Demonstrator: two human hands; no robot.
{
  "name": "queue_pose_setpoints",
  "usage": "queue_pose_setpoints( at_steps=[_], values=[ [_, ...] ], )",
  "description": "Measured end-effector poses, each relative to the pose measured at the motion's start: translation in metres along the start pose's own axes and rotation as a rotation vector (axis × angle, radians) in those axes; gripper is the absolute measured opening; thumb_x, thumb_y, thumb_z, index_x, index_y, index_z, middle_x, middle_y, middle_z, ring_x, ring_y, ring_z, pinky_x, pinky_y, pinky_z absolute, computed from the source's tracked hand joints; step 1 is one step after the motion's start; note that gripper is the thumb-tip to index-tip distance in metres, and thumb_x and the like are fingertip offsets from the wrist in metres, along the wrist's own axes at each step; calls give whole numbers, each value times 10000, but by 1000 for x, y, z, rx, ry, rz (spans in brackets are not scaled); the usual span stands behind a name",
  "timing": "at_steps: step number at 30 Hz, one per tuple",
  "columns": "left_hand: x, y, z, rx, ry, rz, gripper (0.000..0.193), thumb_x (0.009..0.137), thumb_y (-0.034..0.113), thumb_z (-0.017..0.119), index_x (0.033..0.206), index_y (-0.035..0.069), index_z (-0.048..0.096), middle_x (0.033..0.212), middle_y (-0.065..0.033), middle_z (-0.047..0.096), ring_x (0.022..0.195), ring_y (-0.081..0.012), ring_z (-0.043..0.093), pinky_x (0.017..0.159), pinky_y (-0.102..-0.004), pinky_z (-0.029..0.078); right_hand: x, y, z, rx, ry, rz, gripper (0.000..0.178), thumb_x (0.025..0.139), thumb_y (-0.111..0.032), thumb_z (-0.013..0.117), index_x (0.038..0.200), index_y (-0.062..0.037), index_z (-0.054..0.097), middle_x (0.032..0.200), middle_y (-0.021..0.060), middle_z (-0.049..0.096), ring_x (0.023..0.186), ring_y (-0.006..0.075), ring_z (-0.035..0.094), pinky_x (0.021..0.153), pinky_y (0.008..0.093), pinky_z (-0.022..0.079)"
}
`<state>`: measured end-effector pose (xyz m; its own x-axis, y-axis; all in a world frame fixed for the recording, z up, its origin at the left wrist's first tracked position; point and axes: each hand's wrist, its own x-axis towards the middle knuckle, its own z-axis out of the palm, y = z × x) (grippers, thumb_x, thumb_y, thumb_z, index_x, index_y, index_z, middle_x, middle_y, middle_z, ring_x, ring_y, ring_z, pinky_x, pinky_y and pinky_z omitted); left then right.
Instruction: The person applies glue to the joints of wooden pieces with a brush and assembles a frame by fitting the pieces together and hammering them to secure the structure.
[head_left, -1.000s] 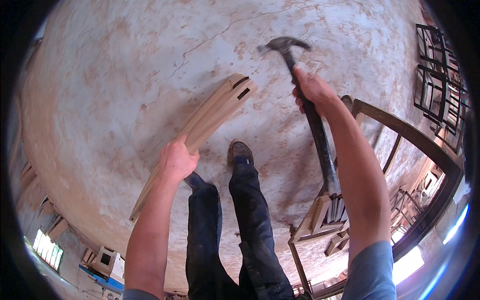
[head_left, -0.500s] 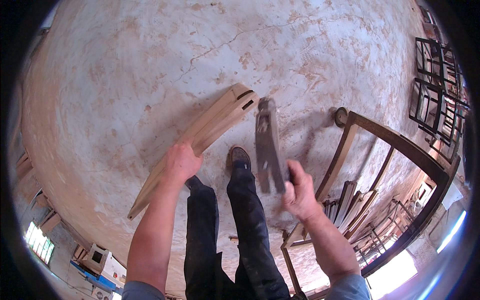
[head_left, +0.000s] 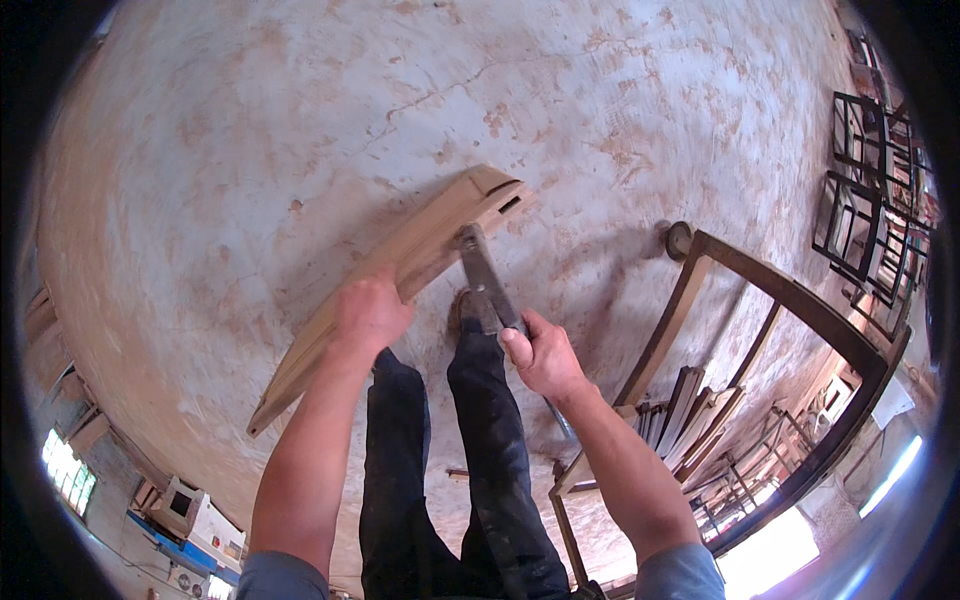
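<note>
A long, bowed piece of pale timber (head_left: 430, 235) slants across the middle, its slotted end at the upper right. Dark slots are cut into that end, and the other end tapers toward the lower left. My left hand (head_left: 373, 315) is closed around the timber's middle. In my right hand (head_left: 548, 360) is a hammer (head_left: 487, 283), its handle wrapped by my fingers. The hammer's head is at the near edge of the timber, below the slots; motion smears it, so I cannot tell whether they touch.
On the right stands a dark-edged wooden frame (head_left: 790, 285), with several wooden strips (head_left: 683, 410) beyond its near side. A small round disc (head_left: 679, 240) sits by its corner. Dark frames (head_left: 850, 225) line the far right. My shoe (head_left: 465, 310) is below the timber on the stained floor (head_left: 330, 90).
My right hand has swung the hammer left, bringing its head from beside the slotted end to the timber's near edge. My left hand keeps its hold; the timber has shifted only slightly.
</note>
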<state>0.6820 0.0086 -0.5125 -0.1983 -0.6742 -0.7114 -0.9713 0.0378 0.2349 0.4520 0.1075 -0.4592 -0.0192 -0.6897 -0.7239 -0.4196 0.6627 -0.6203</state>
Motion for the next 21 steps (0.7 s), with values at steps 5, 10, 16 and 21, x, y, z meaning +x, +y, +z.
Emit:
queue_pose_setpoints(
  at_steps=[5,10,16,21],
  values=[
    [-4,-5,10,-42,55,5,489,772,264,664,1173,3,560,946,-230,678,916,-383,657,823,-460,519,-19,-5,2,38,22,-155,388,892,-361,572,978,18,570,757,283,578,767,484,582,664,457,486],
    [6,-7,6,-15,-34,4,450,766,230,659,1145,7,561,912,-224,681,898,-395,655,817,-470,521,3,8,23,-19,36,34,409,910,-386,572,926,23,554,710,267,569,670,427,584,640,428,479],
    [-27,-45,8,-229,137,25,457,758,252,686,1126,11,565,996,-217,670,960,-405,635,862,-471,505,-41,-13,32,7,-67,-204,292,926,-292,539,929,0,532,646,25,540,593,124,504,559,303,443],
    [-93,-144,47,-259,230,-58,411,746,225,692,1090,27,585,1021,-232,655,978,-391,625,847,-475,495,-55,2,63,-155,-152,-65,381,888,-323,555,1100,-7,553,761,223,604,708,386,630,681,373,504]
  ],
)
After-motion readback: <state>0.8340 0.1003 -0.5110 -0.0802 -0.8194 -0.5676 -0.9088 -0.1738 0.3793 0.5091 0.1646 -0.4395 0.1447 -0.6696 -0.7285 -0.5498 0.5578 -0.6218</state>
